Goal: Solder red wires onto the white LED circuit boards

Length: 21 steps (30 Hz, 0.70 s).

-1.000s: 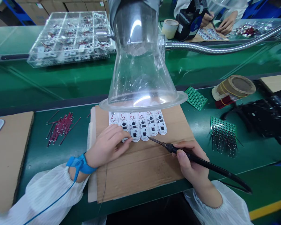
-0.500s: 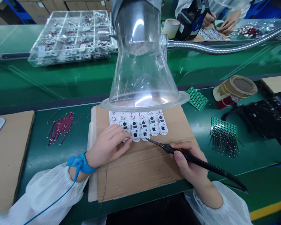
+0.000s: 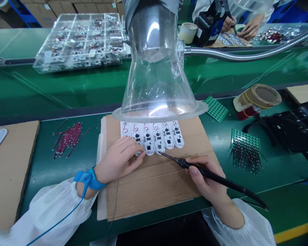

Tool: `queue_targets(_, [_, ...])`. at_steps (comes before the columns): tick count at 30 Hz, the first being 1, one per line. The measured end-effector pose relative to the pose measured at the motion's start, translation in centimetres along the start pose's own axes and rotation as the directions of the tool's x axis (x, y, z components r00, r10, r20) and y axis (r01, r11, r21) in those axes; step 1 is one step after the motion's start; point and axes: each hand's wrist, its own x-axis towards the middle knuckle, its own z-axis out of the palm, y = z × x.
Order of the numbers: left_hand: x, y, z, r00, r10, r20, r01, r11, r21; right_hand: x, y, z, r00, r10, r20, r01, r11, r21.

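Observation:
My right hand (image 3: 207, 177) is closed round the black handle of a soldering iron (image 3: 181, 162). The iron's tip meets the lower end of one white circuit board (image 3: 159, 145) in a row of several. My left hand (image 3: 122, 159), wearing a blue wrist strap (image 3: 91, 180), rests over the left boards with thumb and forefinger pinched near the iron tip. A thin solder wire (image 3: 115, 201) trails out from beneath this hand; its end at the fingertips is too fine to make out. Beneath the boards lies a cardboard sheet (image 3: 154, 188).
A clear fume hood (image 3: 156, 85) hangs low over the boards' upper ends. Dark red wires (image 3: 70, 138) lie left; green boards (image 3: 217, 108), black-tipped wires (image 3: 246, 155) and a tape roll (image 3: 258, 97) lie right. Behind are a divided parts tray (image 3: 79, 42) and a co-worker's hands (image 3: 248, 30).

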Motion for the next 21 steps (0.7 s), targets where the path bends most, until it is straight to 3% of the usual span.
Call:
queue_targets(5, [0.2,0.1,-0.7,1.000,0.000,-0.002,0.000,1.000,0.011,-0.6,0.5,0.1,0.997,0.016,-0.071,-0.013,0.999,0.043])
queue_targets(7, [-0.2,0.1,-1.6,0.998,-0.062,-0.020,0.063,0.998,0.014,-0.6,0.8,-0.4,0.992,0.030,-0.122,-0.021,0.997,0.072])
queue_targets(9, [-1.3,0.0,-2.7,0.978,-0.194,-0.077,0.196,0.980,0.025,-0.5,1.1,-1.4,0.988,0.011,-0.155,0.001,0.997,0.074])
queue_targets(11, [-3.2,-0.3,-3.9,0.914,-0.366,-0.175,0.378,0.925,0.041,-0.1,1.4,-2.9,0.981,-0.042,-0.189,0.052,0.998,0.047])
queue_targets(13, [-5.6,-0.7,-4.8,0.813,-0.518,-0.268,0.547,0.836,0.042,0.4,1.7,-4.7,0.967,-0.074,-0.243,0.074,0.997,-0.008])
queue_targets(16, [-8.6,-1.0,-5.6,0.699,-0.655,-0.286,0.690,0.724,0.029,1.1,2.9,-6.7,0.977,-0.050,-0.205,0.001,0.972,-0.234])
queue_targets(18, [-9.5,-0.7,-5.8,0.671,-0.700,-0.243,0.727,0.686,0.030,1.4,4.0,-7.4,0.990,-0.078,-0.116,0.024,0.912,-0.409])
queue_targets(21, [-9.4,0.0,-5.9,0.682,-0.713,-0.162,0.727,0.685,0.046,1.5,5.5,-7.5,0.988,-0.154,-0.025,0.118,0.846,-0.520])
